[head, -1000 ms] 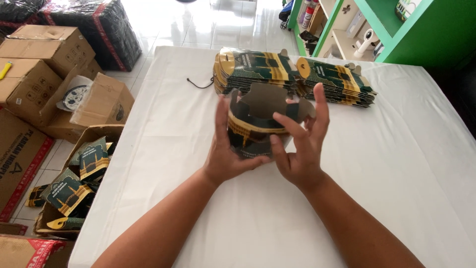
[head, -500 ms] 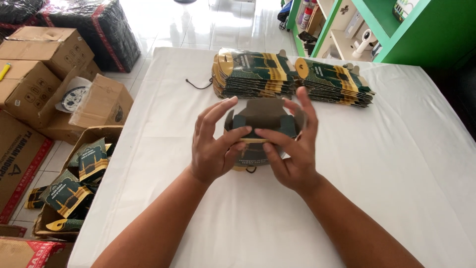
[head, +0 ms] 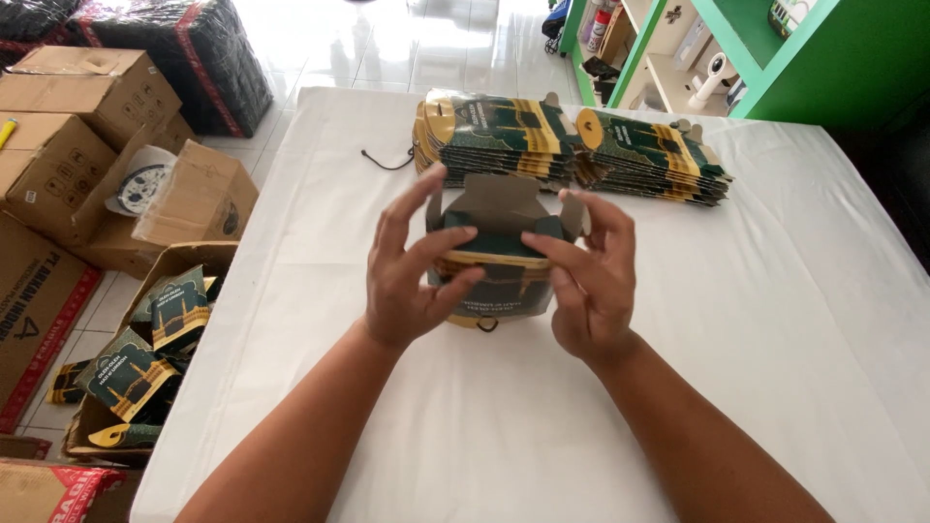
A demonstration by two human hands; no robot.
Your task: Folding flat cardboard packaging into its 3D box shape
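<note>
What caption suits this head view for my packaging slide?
Both hands, left and right, fold a green-and-gold carton over a white table.

Two stacks of flat cartons (head: 572, 145) lie side by side on the table (head: 775, 320) behind the half-folded carton (head: 494, 257), open boxes (head: 145, 358) on the floor left.

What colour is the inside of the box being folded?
Plain brown-grey cardboard inside the box; the outside is dark green with gold. Head view.
</note>
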